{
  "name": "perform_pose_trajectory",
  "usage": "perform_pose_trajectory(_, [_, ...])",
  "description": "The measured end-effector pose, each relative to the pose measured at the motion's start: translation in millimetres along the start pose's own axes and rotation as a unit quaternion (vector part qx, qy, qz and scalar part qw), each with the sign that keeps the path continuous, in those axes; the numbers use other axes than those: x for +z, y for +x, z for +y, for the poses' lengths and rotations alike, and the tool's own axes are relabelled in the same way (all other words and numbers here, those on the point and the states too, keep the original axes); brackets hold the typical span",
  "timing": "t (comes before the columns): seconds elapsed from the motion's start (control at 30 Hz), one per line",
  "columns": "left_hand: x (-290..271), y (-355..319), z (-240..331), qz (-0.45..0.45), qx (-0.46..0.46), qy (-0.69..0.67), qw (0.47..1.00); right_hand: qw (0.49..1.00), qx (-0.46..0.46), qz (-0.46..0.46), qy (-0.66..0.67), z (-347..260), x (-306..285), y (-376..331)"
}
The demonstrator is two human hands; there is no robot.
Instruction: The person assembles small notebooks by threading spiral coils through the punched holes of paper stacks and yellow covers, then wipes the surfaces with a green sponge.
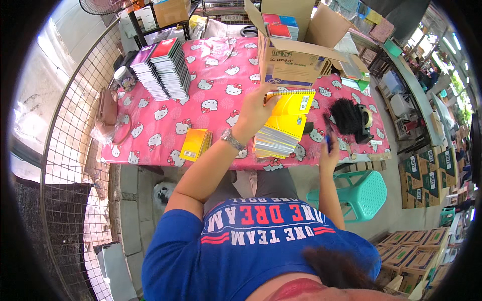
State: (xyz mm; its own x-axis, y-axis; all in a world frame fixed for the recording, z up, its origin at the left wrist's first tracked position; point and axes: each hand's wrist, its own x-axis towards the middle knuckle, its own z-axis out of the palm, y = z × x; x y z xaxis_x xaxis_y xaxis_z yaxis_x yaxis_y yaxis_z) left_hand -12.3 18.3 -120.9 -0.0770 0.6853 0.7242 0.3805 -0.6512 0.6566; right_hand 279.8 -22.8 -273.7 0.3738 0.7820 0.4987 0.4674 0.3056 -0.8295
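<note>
My left hand point(263, 106) is closed on the upper edge of a yellow spiral notebook point(293, 104), lifted over a stack. That stack of yellow spiral notebooks point(279, 135) stands at the table's front, page edges toward me. In my right hand point(329, 156), right of the stack, is a slim dark tool point(329, 134) with a blue part; its exact kind is unclear. A fuzzy black bundle point(344, 116) lies just beyond it, beside a tape dispenser point(365, 125). Left of my left forearm, another yellow notebook point(196, 144) lies flat on the table.
A pink patterned cloth covers the table point(211, 108). Two tall notebook stacks point(168, 67) stand at the back left, near a brown bag point(106, 111). An open cardboard box point(291, 62) holds more notebooks at the back. A green stool point(359, 195) stands at the right.
</note>
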Motion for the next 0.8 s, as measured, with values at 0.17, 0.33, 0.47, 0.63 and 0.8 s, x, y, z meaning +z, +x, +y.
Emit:
perform_pose_trajectory(0.17, [-12.0, 3.7, -10.1, -0.097, -0.168, 0.025, 0.981, 0.969, -0.224, -0.104, 0.029, -163.4, 17.7, 29.5])
perform_pose_trajectory(0.33, [-5.7, 4.8, -5.3, -0.043, -0.018, 0.023, 0.999, 0.95, -0.263, -0.169, -0.005, -201.9, 38.1, 32.1])
perform_pose_trajectory(0.47, [-10.7, 5.1, -13.4, -0.126, -0.154, 0.034, 0.979, 0.944, -0.27, -0.18, -0.059, -204.8, 50.3, 32.3])
perform_pose_trajectory(0.63, [-7.0, -0.8, -7.4, -0.055, -0.125, -0.063, 0.989, 0.932, -0.291, -0.174, -0.125, -211.5, 55.6, 32.1])
perform_pose_trajectory(0.8, [-9.2, -5.8, -12.4, -0.077, -0.182, -0.094, 0.976, 0.924, -0.301, -0.174, -0.157, -213.8, 60.4, 31.0])
